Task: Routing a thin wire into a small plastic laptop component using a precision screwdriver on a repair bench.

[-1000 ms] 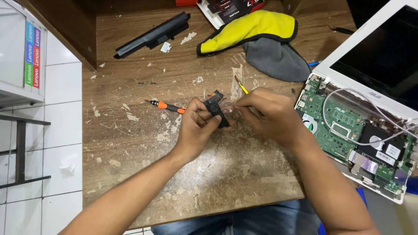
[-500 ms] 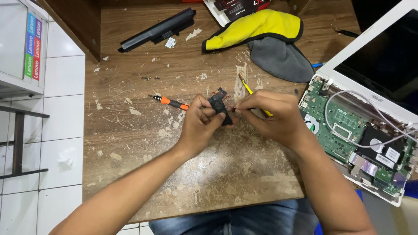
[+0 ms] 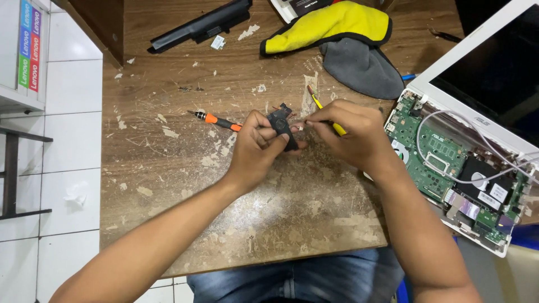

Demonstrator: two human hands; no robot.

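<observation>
My left hand (image 3: pixel 255 148) grips a small black plastic part (image 3: pixel 281 124) above the middle of the worn wooden table (image 3: pixel 168 168). My right hand (image 3: pixel 353 134) pinches the part's right edge with its fingertips and holds a thin yellow-handled tool (image 3: pixel 321 108) that sticks up past the fingers. An orange and black screwdriver (image 3: pixel 216 120) lies on the table just left of my left hand.
An opened white laptop (image 3: pixel 477 112) with its green circuit board exposed lies at the right. A yellow and grey cloth (image 3: pixel 342 39) and a long black battery (image 3: pixel 199 25) lie at the back. White tiled floor lies past the table's left edge.
Both hands stay together on the black part; the part has turned slightly in the fingers. The view has shifted a little.
</observation>
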